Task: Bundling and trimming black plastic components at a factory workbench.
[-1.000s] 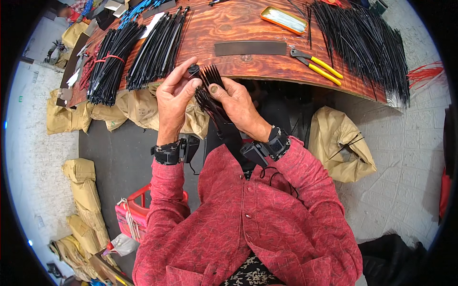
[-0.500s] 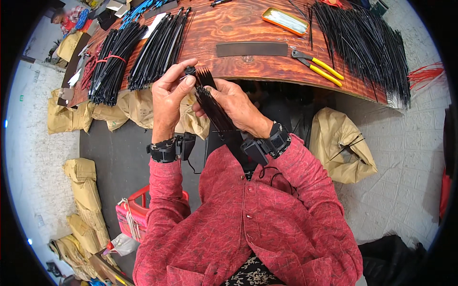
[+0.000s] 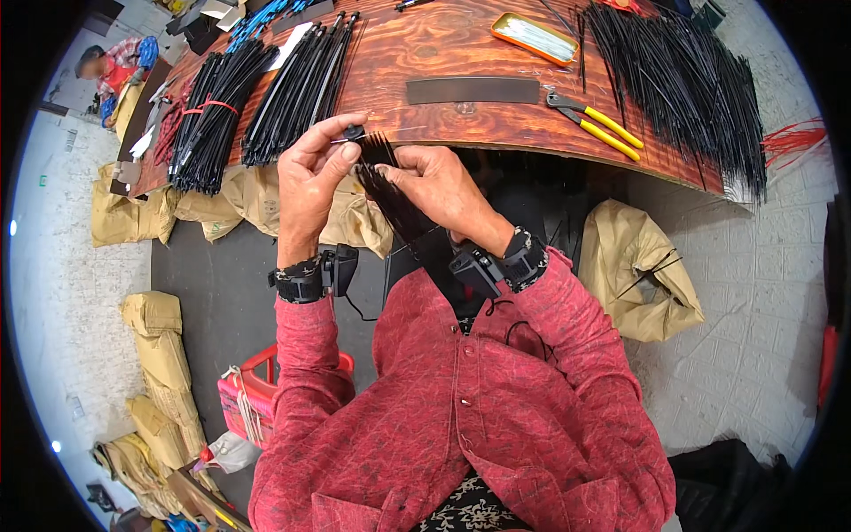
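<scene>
My left hand (image 3: 308, 184) is closed, with thumb and fingertips pinching a small black piece (image 3: 355, 132) that has a thin pale pin or strip across it. Close beside it, my right hand (image 3: 448, 193) grips a fan of black cable ties (image 3: 396, 208), their tips pointing up and their length slanting down toward my lap. The tips stand right next to the small black piece; whether they touch it, I cannot tell. Both hands are held just in front of the table's near edge.
On the wooden table (image 3: 425, 49) lie bundled black cable ties (image 3: 213, 115), a loose pile of ties (image 3: 683, 97), a dark flat strip (image 3: 472, 89), yellow-handled pliers (image 3: 603, 129) and an orange-rimmed tin (image 3: 534, 39). A tan sack (image 3: 612, 266) stands right; a pink-red basket (image 3: 244, 408) sits lower left.
My right hand has shifted slightly right and down with the cable ties, while my left keeps its pinch. A person at the far upper left has moved. The view has shifted slightly.
</scene>
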The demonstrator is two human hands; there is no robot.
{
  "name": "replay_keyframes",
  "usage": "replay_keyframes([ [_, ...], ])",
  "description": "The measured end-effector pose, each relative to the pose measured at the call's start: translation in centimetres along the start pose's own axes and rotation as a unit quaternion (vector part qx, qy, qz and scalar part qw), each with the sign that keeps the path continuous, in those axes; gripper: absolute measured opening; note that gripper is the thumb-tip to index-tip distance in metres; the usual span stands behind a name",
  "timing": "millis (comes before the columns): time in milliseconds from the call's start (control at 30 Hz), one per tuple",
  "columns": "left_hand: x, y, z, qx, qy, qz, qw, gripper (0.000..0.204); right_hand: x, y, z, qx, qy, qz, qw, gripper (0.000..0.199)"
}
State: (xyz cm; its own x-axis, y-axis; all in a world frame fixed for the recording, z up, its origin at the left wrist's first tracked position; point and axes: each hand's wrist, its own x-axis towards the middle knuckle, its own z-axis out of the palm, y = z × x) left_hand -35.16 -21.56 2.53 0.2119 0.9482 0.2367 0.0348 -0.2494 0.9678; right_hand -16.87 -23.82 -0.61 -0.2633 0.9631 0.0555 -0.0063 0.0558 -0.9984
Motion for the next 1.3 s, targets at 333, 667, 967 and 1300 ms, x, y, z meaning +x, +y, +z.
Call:
replay_keyframes([
  [333, 0.2, 0.2, -0.4, -0.018, -0.032, -0.003, 0.999, 0.034, -0.6, 0.7, 0.6, -0.03, 0.061, -0.057, 0.996, 0.02],
  [667, -0.5, -0.9, -1.0, -0.098, -0.041, -0.021, 0.994, 0.039, -0.2, 1.1, -0.1, -0.034, 0.033, -0.061, 0.997, 0.023],
  [967, -0.1, -2.0, -2.7, -0.174, -0.091, -0.035, 0.98, 0.039, 1.0, 1.5, -1.0, 0.033, -0.093, -0.03, 0.995, 0.021],
  [1300, 0.0, -3.0, -3.1, -0.195, -0.135, 0.022, 0.971, 0.039, 1.4, 2.0, -0.7, 0.098, -0.127, -0.007, 0.987, 0.023],
])
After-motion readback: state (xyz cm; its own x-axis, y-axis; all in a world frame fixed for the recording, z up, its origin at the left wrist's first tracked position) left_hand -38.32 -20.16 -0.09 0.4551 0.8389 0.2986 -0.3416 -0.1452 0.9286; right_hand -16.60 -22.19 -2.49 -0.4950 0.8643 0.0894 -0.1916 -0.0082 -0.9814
